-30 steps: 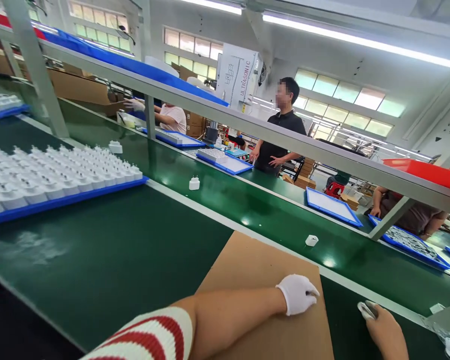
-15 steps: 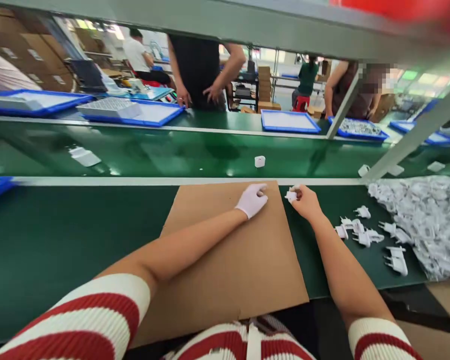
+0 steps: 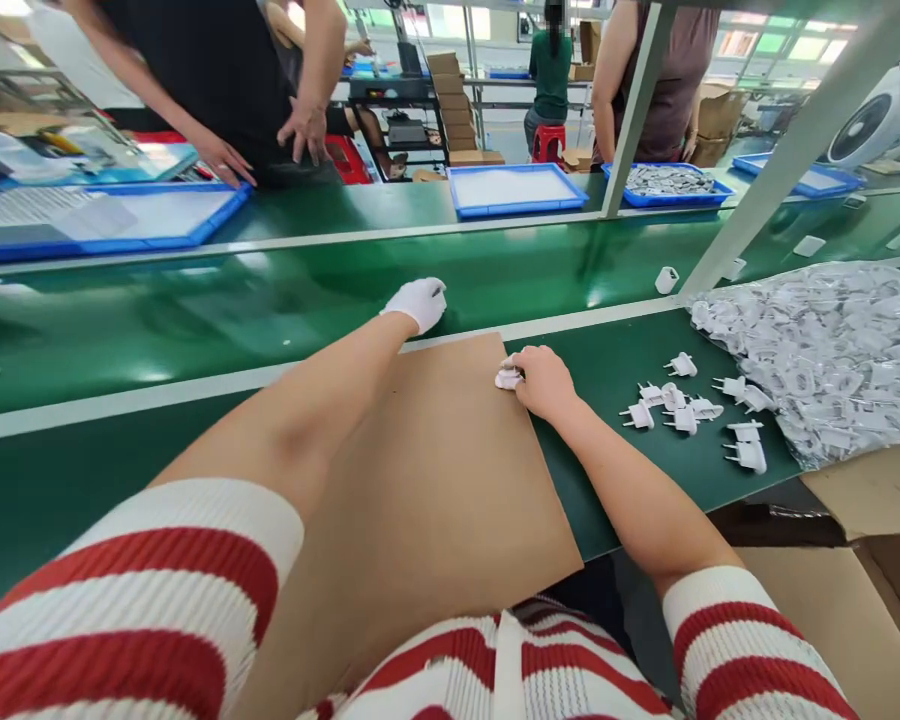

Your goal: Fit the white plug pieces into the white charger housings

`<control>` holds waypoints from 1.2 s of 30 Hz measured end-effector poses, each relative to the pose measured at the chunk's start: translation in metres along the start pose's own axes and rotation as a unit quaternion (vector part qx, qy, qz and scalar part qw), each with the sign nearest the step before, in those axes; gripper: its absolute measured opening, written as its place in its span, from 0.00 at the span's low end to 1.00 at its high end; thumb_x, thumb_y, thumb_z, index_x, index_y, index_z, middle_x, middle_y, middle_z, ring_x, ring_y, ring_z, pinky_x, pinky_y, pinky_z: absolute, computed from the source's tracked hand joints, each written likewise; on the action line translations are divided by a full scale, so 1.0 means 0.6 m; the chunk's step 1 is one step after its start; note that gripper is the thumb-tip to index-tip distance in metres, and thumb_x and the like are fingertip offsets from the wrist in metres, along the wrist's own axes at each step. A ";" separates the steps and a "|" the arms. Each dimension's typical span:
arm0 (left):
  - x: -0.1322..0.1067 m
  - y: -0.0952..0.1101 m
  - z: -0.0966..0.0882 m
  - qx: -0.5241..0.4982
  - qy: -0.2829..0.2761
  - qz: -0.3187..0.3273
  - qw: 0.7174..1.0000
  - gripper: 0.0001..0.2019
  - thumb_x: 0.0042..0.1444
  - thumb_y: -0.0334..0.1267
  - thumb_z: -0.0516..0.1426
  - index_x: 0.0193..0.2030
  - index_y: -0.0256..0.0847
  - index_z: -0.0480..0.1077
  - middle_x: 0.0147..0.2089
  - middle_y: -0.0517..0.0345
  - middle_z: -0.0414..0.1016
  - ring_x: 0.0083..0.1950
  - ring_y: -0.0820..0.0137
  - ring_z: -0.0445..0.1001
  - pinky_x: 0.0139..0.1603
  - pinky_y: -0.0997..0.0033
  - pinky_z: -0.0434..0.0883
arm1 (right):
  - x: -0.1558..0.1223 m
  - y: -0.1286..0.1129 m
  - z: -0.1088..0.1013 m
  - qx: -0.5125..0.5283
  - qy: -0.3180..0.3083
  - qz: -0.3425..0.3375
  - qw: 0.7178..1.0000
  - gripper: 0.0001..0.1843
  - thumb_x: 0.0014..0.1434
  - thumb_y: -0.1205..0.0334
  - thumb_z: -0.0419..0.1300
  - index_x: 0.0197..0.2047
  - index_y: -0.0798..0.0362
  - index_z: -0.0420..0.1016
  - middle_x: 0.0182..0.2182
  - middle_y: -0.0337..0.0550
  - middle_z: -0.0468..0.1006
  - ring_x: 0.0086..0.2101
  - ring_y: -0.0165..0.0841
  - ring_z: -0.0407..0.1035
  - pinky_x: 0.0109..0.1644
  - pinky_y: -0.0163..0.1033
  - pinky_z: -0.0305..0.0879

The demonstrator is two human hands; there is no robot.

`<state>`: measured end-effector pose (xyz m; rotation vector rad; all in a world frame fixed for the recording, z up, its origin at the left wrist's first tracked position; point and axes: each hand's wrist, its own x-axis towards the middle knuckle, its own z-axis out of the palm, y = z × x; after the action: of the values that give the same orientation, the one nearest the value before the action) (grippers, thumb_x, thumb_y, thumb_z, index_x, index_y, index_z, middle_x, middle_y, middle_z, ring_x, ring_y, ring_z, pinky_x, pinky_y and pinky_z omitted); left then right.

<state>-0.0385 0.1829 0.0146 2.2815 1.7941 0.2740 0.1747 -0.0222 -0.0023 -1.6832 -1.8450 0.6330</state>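
My left hand [image 3: 418, 301], in a white glove, reaches out over the green conveyor belt [image 3: 195, 300] just past the white strip; its fingers curl down and whatever is under them is hidden. My bare right hand [image 3: 544, 381] rests at the right edge of the brown cardboard sheet [image 3: 435, 480] and pinches a small white plug part [image 3: 508, 377]. Several loose white plug parts [image 3: 682, 410] lie on the green table to the right of that hand.
A clear bag full of white plug parts [image 3: 825, 350] lies at the right. One white housing [image 3: 666, 279] sits on the belt. Blue trays [image 3: 516, 188] line the far side, where other people stand. An open cardboard box [image 3: 870, 560] is at lower right.
The view has tilted down and left. My left hand moved from the cardboard forward onto the belt. My right hand with the plug part shifted left to the cardboard's edge.
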 end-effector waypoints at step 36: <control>-0.326 0.066 0.071 -0.364 -0.031 0.022 0.931 0.17 0.55 0.51 0.69 0.43 0.39 0.81 0.44 0.56 0.85 0.48 0.61 0.82 0.58 0.63 0.75 | -0.033 -0.075 0.001 -0.242 -0.021 -0.162 0.956 0.18 0.62 0.76 0.54 0.49 0.51 0.79 0.44 0.48 0.75 0.47 0.42 0.69 0.45 0.38 0.61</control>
<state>-0.0355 -0.0190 -0.0163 1.7633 1.2994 0.7257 0.1424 -0.0467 0.0261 -1.5921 -2.3779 0.0797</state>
